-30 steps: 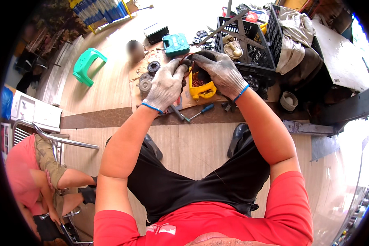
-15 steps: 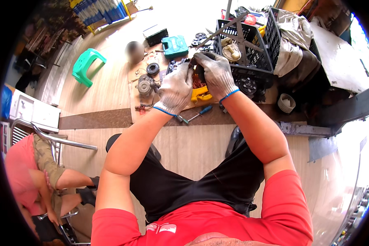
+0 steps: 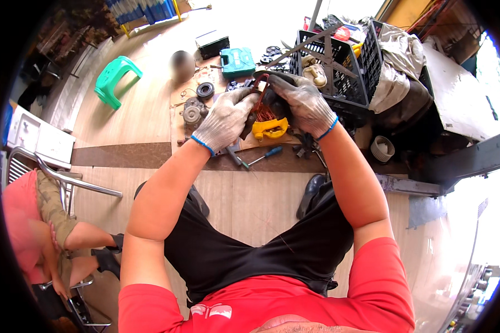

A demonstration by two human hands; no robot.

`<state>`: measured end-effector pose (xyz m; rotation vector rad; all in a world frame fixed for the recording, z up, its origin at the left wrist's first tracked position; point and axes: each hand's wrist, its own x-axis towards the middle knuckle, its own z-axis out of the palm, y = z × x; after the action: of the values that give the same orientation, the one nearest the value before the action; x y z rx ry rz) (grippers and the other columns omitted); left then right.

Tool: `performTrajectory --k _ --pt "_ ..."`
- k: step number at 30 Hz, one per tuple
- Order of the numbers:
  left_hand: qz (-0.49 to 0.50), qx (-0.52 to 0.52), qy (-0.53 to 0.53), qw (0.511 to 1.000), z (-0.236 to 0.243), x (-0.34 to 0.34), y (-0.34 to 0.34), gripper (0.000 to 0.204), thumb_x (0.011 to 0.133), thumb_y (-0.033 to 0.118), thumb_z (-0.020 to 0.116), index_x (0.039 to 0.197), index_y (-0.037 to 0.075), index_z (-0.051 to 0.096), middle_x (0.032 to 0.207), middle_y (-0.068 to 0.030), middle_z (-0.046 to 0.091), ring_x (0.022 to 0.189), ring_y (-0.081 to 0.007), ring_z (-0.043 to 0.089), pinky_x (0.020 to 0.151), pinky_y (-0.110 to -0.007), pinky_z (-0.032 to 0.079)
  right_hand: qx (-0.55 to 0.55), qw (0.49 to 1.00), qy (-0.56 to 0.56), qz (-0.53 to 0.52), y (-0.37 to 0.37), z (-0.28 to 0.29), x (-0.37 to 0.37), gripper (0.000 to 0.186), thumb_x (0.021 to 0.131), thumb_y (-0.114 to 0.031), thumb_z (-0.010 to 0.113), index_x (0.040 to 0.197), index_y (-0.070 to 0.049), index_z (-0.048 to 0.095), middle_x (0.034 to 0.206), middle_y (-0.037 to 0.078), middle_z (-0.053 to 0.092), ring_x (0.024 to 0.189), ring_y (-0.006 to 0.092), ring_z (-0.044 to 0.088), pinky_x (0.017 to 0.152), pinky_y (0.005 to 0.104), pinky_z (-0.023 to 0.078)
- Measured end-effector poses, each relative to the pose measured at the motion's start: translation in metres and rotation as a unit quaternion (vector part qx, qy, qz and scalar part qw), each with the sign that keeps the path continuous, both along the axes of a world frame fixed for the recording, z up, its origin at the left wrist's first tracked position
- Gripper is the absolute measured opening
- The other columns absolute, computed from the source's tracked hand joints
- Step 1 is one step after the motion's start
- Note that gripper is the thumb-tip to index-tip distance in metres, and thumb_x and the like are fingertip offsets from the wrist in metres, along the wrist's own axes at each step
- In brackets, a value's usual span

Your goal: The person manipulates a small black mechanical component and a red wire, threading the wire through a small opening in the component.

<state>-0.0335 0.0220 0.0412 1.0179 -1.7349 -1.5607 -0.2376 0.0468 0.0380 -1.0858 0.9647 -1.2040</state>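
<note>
Left hand (image 3: 230,114), gloved, is pinching a dark red wire (image 3: 261,94) that is looping up between both hands. Right hand (image 3: 306,105), also gloved, is curling in at the loop's far end; fingertips are hiding, so can't tell whether it's gripping or just touching.

Just on the near side, a yellow housing (image 3: 270,129) is sitting with reddish strands (image 3: 265,113) showing. Main risk, my read: wire snapping or pulling loose if the hands are tugging unevenly. Glove fabric could be snagging on strands. Housing could be tipping too, since neither hand seems to be steadying it.

Surface: a tan sheet (image 3: 177,130) is covering part of the pale floor (image 3: 233,191). Black ring (image 3: 205,90) and metal motor (image 3: 193,114) are lying left, teal case (image 3: 237,61) far, blue-handled screwdriver (image 3: 273,151) near. Small parts could be getting lost in that clutter.

Room: black crates (image 3: 345,95) are standing far right, green stool (image 3: 106,83) far left. A co-worker (image 3: 25,216) is sitting near left.
</note>
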Motion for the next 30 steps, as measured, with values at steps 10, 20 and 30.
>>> performTrajectory --k 10,20,30 --pt "-0.1 -0.077 -0.111 0.986 0.013 0.009 -0.001 0.028 0.108 0.021 0.051 0.116 -0.002 0.066 0.08 -0.0017 0.059 0.068 -0.0092 0.054 0.062 -0.028 0.047 0.022 0.998 0.027 0.049 0.014 0.017 0.004 0.025 0.102 -0.022 0.069 0.116 -0.001 0.072 0.091 0.001 0.07 0.076 0.0067 0.063 0.069 0.0212 0.053" --pt "-0.064 -0.2 -0.109 0.972 0.002 0.007 -0.002 0.028 0.107 0.02 0.051 0.11 -0.005 0.065 0.085 -0.0097 0.065 0.074 -0.0144 0.059 0.069 -0.03 0.049 0.051 0.998 0.038 -0.028 0.015 0.009 0.017 0.024 0.103 -0.026 0.069 0.104 -0.003 0.073 0.077 -0.003 0.063 0.061 0.003 0.051 0.052 0.0208 0.038" --pt "-0.098 0.25 0.142 0.953 -0.024 0.008 -0.01 0.035 0.108 0.028 0.056 0.124 -0.003 0.063 0.101 -0.0152 0.075 0.082 -0.0259 0.075 0.069 -0.037 0.063 0.026 0.991 0.127 -0.025 0.005 0.002 0.006 0.028 0.101 -0.023 0.07 0.113 0.002 0.074 0.088 0.002 0.071 0.075 0.0055 0.062 0.067 0.0218 0.053"
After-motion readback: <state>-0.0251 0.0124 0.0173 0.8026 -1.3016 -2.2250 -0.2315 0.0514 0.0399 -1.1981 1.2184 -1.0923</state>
